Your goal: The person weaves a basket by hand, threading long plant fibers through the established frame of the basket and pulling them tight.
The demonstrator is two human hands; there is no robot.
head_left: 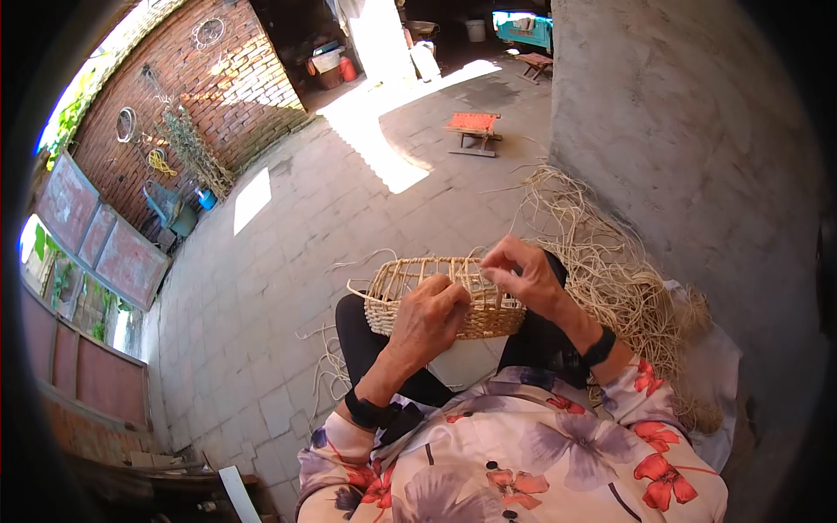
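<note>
Basket (482,323) across my knees (356,324): close-woven below; openwork above, seemingly left to fill. Left hand (429,318): closed on its near side. Right hand (526,277): half-curled at its right; any hold, I cannot tell.

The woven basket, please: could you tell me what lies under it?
Dark-clad legs show past both ends of the basket, with paved floor between them. The basket and left hand cover the rest.
</note>
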